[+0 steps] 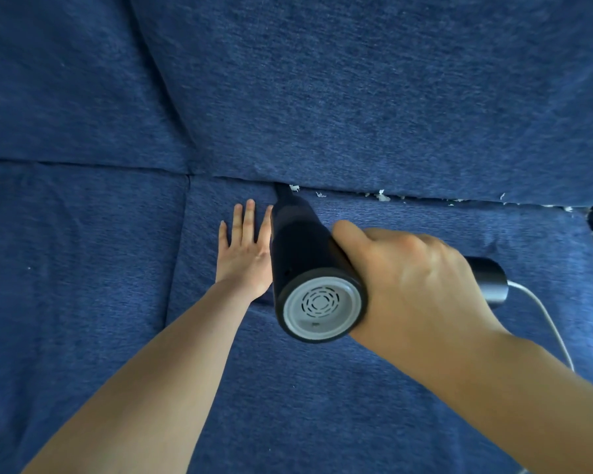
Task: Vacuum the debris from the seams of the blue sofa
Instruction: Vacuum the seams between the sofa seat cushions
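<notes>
In the head view, the vacuum [308, 265] is gripped by the right hand [415, 285], its nozzle pushed into the sofa [356, 97] seam [240, 177]. The left hand [245, 248] is laid flat on the seat cushion, fingers straight. Left of the nozzle the seam looks clean; white debris [382, 196] is still strewn rightward, so much seems left.

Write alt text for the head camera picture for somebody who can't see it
A right hand grips a black handheld vacuum, its narrow nozzle pushed into the seam between a blue sofa's seat cushion and backrest. The left hand presses flat on the cushion beside it. White debris lines the seam to the right, and a white cord trails from the handle.
</notes>
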